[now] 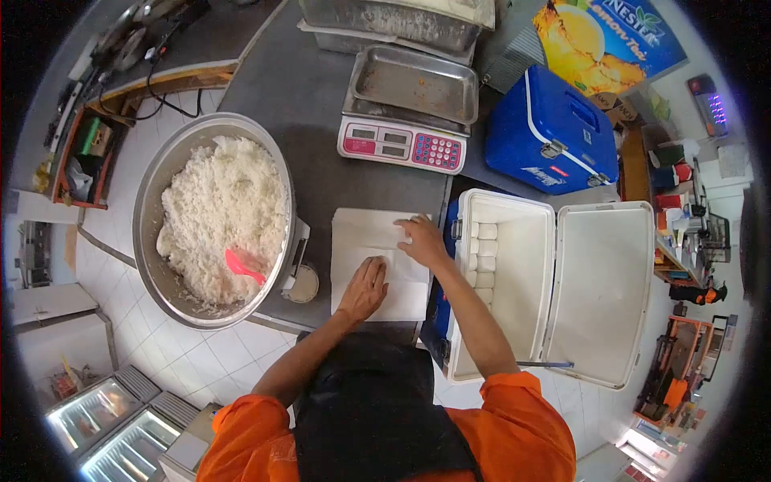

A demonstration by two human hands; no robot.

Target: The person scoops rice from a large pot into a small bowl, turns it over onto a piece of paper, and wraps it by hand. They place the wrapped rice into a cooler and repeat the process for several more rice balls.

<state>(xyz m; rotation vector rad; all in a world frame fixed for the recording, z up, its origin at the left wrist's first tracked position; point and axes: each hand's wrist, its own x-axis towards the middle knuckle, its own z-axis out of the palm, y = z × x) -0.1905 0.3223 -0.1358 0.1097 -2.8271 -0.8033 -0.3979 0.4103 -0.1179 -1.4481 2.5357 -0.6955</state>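
Observation:
A stack of pale paper sheets (353,229) lies on the dark counter in front of me. My left hand (365,287) rests flat on its lower middle, fingers stretched out. My right hand (422,241) is at the stack's right side, with its fingers apart over the paper; nothing shows in its grasp. Left of the paper stands a big metal pot of cooked rice (225,205), with a pink rice paddle (244,265) stuck in the rice. A small round container (303,284) sits between pot and paper.
Behind the paper is a digital scale (401,147) bearing a metal tray (416,84). To the right stands an open white-lined cooler (510,281) with several white packets (485,249) along its left wall. A closed blue cooler (554,132) stands beyond it.

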